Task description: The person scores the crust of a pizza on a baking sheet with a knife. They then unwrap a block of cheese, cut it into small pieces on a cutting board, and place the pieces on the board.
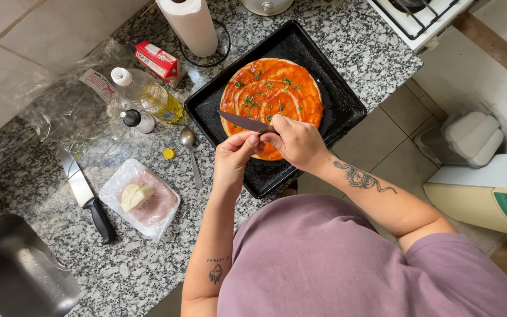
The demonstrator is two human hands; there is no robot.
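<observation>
You are mid-topping; your right hand (296,141) grips the small knife (243,121) over the sauced pizza base (271,94); left hand (234,154) fingers pinch at its blade, likely holding a slice; next, place it gently.

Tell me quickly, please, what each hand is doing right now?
Left hand: fingers pinched at the small knife's blade; whether it holds anything cannot be told.
Right hand: closed on the small knife's handle, over the sauced pizza base.

The right hand (297,141) covers the small knife's (244,122) handle, and both hands hide the pizza's (272,97) near edge. Up top, the paper towel roll (192,23) and stove (421,17) run off frame; the sink (16,273) is clipped at the corner.
</observation>
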